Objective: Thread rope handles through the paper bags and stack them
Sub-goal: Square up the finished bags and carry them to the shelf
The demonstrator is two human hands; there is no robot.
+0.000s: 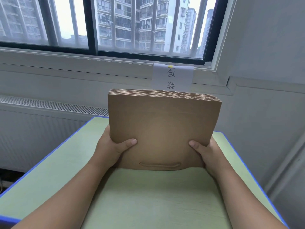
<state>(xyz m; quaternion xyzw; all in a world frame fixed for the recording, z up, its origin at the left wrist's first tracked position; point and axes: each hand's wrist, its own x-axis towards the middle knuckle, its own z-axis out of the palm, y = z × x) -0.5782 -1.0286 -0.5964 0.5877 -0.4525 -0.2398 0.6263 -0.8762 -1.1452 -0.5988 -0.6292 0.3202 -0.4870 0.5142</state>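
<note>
**Stack of flat paper bags held upright on the table**

Two bare forearms reach in over the near edge of the green, blue-rimmed table (148,200) – one from each near corner. The left hand (113,150) and the right hand (206,152) clasp a stack of paper bags (163,119) by its lower sides. Each thumb lies pressed flat on the front face, and the other fingers are wrapped out of sight behind the stack.

The stack stands on end, leaning slightly away, with its lower edge seemingly resting on the surface. It sits past the middle toward the far edge, about midway between the left and right edges. The brown bags are folded flat and packed face to face, and their many top edges show as thin layers. A long rope-like ridge (159,165) bulges through the front bag near its bottom – what else the bags hold I cannot tell.

Beyond the far edge a radiator (41,123) runs along the wall at left. A white paper sign (172,76) with two printed characters hangs from the sill, partly hidden by the stack. Above is a barred window (132,27).
</note>
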